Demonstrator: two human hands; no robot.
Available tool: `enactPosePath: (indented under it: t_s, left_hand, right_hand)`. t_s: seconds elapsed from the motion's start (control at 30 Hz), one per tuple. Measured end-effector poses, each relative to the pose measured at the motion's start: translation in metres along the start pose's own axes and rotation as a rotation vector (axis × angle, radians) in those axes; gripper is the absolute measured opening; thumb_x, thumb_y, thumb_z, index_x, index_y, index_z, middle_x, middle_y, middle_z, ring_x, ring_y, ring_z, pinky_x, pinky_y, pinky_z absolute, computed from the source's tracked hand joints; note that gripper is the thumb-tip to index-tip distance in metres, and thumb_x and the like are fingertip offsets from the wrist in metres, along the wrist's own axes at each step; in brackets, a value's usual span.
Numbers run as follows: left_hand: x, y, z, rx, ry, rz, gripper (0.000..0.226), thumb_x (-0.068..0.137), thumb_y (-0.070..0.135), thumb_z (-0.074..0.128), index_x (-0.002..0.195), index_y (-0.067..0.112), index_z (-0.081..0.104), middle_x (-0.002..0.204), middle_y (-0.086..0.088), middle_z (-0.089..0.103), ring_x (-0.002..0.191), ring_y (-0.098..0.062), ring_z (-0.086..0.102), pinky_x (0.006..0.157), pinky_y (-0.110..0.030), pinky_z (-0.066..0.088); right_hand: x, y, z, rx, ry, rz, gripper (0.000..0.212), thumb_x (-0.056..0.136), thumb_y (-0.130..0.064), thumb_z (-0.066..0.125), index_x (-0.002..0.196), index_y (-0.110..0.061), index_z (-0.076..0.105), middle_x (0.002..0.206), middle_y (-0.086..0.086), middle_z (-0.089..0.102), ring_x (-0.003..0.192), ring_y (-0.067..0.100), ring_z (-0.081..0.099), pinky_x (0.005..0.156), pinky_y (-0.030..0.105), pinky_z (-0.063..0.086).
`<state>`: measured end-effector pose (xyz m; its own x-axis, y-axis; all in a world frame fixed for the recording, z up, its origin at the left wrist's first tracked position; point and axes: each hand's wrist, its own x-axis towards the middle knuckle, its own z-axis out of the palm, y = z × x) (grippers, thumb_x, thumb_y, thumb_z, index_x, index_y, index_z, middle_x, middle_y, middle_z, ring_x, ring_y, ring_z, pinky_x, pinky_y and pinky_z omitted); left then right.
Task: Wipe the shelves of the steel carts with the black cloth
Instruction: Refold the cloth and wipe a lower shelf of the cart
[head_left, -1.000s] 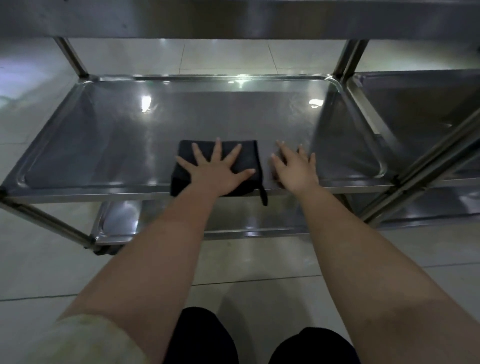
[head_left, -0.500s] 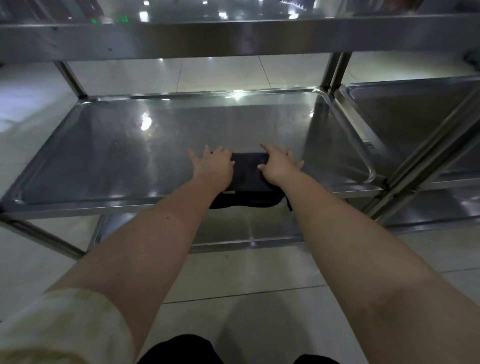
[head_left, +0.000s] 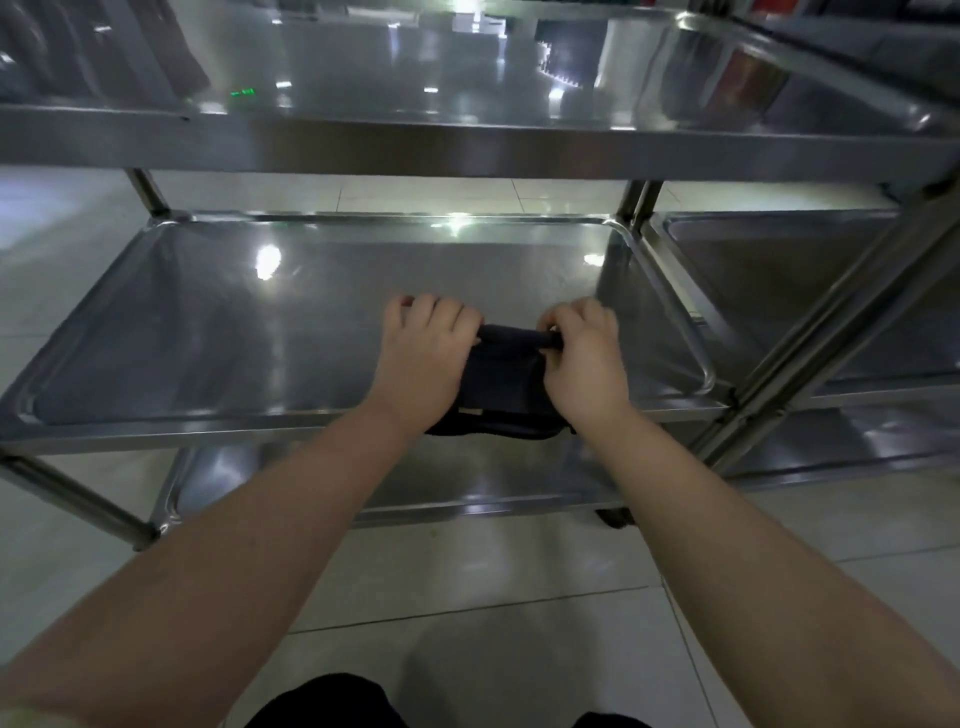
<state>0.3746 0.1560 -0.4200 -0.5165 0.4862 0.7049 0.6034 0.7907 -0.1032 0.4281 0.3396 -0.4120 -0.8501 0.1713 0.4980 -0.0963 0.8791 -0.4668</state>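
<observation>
1. Fingers (head_left: 441, 316) curled, left hand (head_left: 420, 358) and right hand (head_left: 586, 361) alike, gripping the raised far fold of the black cloth (head_left: 503, 376).
2. Resting at the near edge of the middle shelf (head_left: 208, 332), right of centre.
3. Flanked right by another steel cart (head_left: 789, 270).

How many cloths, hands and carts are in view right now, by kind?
Black cloth: 1
Hands: 2, left hand and right hand, both gripping it
Carts: 2, near cart and right cart
Total: 5
</observation>
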Motion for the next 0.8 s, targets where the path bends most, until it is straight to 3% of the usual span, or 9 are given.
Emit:
enactPosePath:
  t_s: [0.17,0.33,0.43,0.6,0.7,0.8]
  left_hand:
    - [0.007,0.018,-0.023,-0.143,0.098,0.048,0.018,0.095,0.023,0.051,0.092,0.014,0.066,0.082,-0.007,0.057,0.072,-0.030,0.053,0.072,-0.037,0.032]
    - [-0.008,0.043,-0.033,-0.302,0.084,0.166,0.017,0.096,0.026,0.054,0.095,0.015,0.066,0.083,-0.007,0.055,0.073,-0.027,0.046,0.067,-0.037,0.028]
    - [-0.036,0.063,-0.027,-0.426,-0.050,0.195,0.015,0.096,0.027,0.057,0.098,0.015,0.066,0.085,-0.005,0.056,0.074,-0.027,0.051,0.067,-0.037,0.030]
    - [-0.094,0.090,0.039,-0.441,-0.408,0.166,0.034,0.091,0.044,0.041,0.086,0.018,0.062,0.074,0.003,0.062,0.067,-0.022,0.061,0.072,-0.035,0.035]
    - [-0.123,0.104,0.086,-0.429,-0.543,0.148,0.040,0.089,0.049,0.037,0.082,0.016,0.058,0.064,0.001,0.062,0.058,-0.026,0.061,0.066,-0.036,0.043]
    - [-0.134,0.112,0.123,-0.373,-0.617,0.093,0.045,0.087,0.053,0.032,0.082,0.016,0.056,0.066,-0.002,0.062,0.061,-0.027,0.060,0.066,-0.036,0.041]
  right_hand:
    - [-0.009,0.005,-0.045,-0.075,-0.003,-0.175,0.029,0.070,0.009,0.055,0.094,-0.006,0.058,0.098,0.010,0.055,0.090,0.027,0.044,0.075,0.031,0.034]
    - [-0.048,0.024,-0.091,-0.192,-0.144,-0.209,0.015,0.082,-0.009,0.050,0.096,-0.011,0.056,0.094,0.011,0.054,0.086,0.033,0.051,0.074,0.042,0.043]
    - [-0.085,0.033,-0.094,-0.239,-0.224,-0.094,0.014,0.084,-0.014,0.049,0.093,-0.008,0.057,0.096,0.011,0.055,0.089,0.035,0.053,0.072,0.046,0.048]
    - [-0.146,0.073,-0.047,-0.114,-0.348,0.077,0.017,0.081,0.007,0.059,0.091,-0.007,0.058,0.096,0.007,0.052,0.087,0.022,0.049,0.070,0.028,0.034]
    - [-0.180,0.110,-0.006,-0.059,-0.327,0.175,0.023,0.080,0.008,0.062,0.095,-0.010,0.060,0.096,0.000,0.051,0.087,0.022,0.052,0.069,0.034,0.040]
    - [-0.193,0.145,0.027,0.014,-0.275,0.197,0.025,0.078,0.008,0.059,0.095,-0.010,0.060,0.094,-0.005,0.047,0.085,0.018,0.050,0.070,0.029,0.037]
